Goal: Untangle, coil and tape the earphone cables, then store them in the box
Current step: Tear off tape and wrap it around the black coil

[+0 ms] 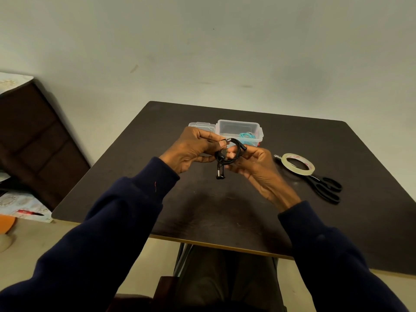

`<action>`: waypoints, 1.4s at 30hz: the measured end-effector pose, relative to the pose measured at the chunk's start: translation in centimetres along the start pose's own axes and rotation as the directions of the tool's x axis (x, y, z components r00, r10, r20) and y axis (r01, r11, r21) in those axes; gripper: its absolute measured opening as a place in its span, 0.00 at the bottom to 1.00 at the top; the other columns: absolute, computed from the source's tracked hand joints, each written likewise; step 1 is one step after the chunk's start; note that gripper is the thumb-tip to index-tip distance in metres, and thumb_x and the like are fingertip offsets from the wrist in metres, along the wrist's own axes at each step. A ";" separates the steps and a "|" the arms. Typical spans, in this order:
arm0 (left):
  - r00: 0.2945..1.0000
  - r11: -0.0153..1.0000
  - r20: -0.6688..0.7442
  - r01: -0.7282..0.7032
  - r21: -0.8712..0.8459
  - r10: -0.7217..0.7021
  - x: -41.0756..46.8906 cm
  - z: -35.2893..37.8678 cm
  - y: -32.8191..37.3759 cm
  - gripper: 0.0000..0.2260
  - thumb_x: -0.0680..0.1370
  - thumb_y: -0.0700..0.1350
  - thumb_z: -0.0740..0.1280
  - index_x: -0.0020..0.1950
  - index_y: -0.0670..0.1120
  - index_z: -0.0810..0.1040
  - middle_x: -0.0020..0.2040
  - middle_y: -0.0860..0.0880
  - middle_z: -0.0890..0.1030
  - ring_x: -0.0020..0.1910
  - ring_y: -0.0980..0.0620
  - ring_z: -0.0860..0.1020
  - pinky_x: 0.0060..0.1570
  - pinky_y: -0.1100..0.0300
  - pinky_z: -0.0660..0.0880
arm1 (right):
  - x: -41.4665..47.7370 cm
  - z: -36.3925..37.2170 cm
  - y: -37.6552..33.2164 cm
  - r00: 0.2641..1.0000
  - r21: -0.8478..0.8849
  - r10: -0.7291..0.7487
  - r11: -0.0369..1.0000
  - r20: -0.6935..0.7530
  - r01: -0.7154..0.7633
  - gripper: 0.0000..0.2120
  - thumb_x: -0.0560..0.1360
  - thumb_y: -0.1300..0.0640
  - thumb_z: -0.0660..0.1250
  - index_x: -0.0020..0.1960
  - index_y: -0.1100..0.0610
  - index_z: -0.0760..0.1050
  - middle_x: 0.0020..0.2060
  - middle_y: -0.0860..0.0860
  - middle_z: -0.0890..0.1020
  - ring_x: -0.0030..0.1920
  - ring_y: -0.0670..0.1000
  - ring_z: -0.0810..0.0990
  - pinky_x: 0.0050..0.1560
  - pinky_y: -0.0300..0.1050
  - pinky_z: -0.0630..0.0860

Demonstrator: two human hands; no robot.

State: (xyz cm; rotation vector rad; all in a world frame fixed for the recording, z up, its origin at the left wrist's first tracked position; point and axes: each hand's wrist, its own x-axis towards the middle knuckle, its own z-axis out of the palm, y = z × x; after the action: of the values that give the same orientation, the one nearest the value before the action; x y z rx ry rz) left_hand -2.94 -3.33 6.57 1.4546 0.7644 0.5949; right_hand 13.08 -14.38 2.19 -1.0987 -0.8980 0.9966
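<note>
A black earphone cable is wound into a small coil and held above the dark table. My left hand pinches the coil's upper left side between thumb and fingers. My right hand grips its right side with curled fingers. Two black earbuds dangle below the coil. Behind the hands stands a clear plastic box, open, with a coiled turquoise earphone cable inside. A roll of clear tape lies to the right.
The box's clear lid lies left of the box. Black scissors rest beside the tape roll near the table's right edge. A dark wooden cabinet stands at the left, a plain wall behind.
</note>
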 end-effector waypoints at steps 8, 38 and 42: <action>0.995 0.998 -0.080 -0.057 -0.019 0.056 0.3 0.1 0.1 0.06 0.75 0.38 0.75 0.51 0.40 0.85 0.41 0.46 0.86 0.38 0.54 0.84 0.37 0.63 0.80 | 0.3 -0.3 0.2 0.997 0.070 0.038 0.997 0.062 -0.043 0.20 0.77 0.71 0.65 0.69 0.67 0.73 0.61 0.64 0.82 0.63 0.60 0.81 0.60 0.58 0.80; 0.994 0.948 -0.077 -0.098 -0.304 0.078 1.3 -1.6 -0.6 0.09 0.75 0.36 0.73 0.55 0.39 0.84 0.49 0.42 0.86 0.49 0.45 0.85 0.52 0.50 0.83 | 0.1 -0.6 2.0 0.995 0.189 0.038 0.982 -0.096 -0.019 0.15 0.73 0.64 0.71 0.59 0.67 0.79 0.52 0.65 0.85 0.52 0.62 0.85 0.54 0.52 0.83; 0.997 0.941 -0.062 -0.066 -0.331 0.048 1.3 -1.4 -0.8 0.08 0.75 0.35 0.73 0.54 0.40 0.84 0.48 0.43 0.86 0.48 0.47 0.85 0.50 0.51 0.83 | 0.2 -0.9 1.8 0.994 0.142 0.046 0.989 -0.103 -0.031 0.12 0.75 0.67 0.70 0.58 0.67 0.79 0.52 0.65 0.85 0.55 0.62 0.85 0.55 0.51 0.83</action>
State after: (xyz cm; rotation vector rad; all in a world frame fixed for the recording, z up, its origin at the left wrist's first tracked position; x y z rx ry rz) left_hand -3.27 -1.44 5.73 1.1547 0.6288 0.7710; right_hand 13.68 -14.23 0.28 -1.0428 -0.7126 1.0083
